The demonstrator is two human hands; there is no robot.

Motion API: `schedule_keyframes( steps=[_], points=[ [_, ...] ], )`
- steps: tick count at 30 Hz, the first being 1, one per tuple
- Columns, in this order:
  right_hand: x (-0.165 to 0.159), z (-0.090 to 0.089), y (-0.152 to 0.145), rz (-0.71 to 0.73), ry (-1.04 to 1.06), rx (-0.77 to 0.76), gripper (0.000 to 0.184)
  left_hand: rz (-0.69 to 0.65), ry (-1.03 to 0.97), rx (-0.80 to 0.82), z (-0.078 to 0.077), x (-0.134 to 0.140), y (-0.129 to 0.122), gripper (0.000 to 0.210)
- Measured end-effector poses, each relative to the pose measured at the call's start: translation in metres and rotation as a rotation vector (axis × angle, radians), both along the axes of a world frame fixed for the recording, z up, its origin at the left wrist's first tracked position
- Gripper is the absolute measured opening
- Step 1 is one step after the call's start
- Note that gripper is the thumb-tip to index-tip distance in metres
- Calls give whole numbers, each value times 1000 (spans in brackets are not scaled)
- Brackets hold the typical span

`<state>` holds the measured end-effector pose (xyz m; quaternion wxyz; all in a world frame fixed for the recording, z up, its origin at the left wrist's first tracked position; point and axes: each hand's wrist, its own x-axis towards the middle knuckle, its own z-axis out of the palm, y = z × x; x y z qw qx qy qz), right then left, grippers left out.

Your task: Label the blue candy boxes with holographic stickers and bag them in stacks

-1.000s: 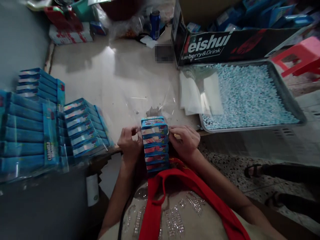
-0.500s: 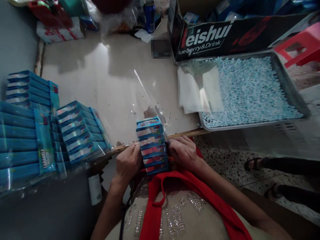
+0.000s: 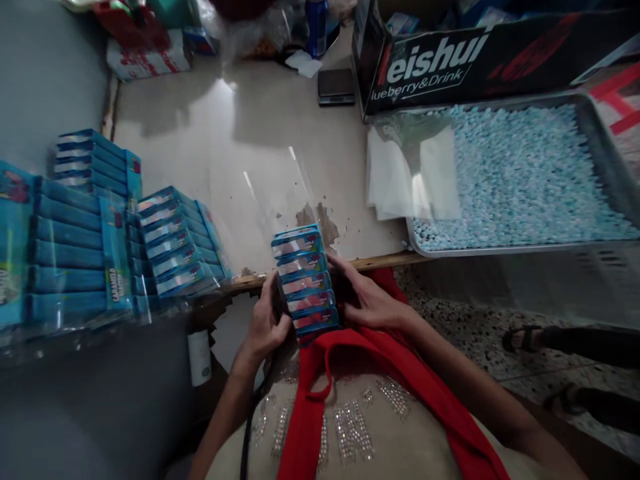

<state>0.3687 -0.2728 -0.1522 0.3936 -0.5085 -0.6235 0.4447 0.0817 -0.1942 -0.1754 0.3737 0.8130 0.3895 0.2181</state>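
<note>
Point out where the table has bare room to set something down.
Bare: the table's middle, between the left stacks and papers, beyond the clear film by the front stack. Crowded: left side, far edge, and right, with tray and carton.

Left hand point(image 3: 267, 323), right hand point(image 3: 374, 297) facing each other (forearms point(image 3: 460, 370) converging).

Dim light; glare spot on tabletop point(image 3: 190, 157), soft shadows either side; edges blurred, stretched.
</note>
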Motion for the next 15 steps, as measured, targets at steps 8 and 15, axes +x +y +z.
schedule_keyframes(
  steps=[8, 15],
  points=[
    [-16, -20, -13, -56, -346, 179, 100, -141, 72, 219, 0, -1, -9, 93],
    [-3, 7, 23, -235, -287, 173, 67, 19, -11, -3, 25, 20, 23, 97]
  ],
)
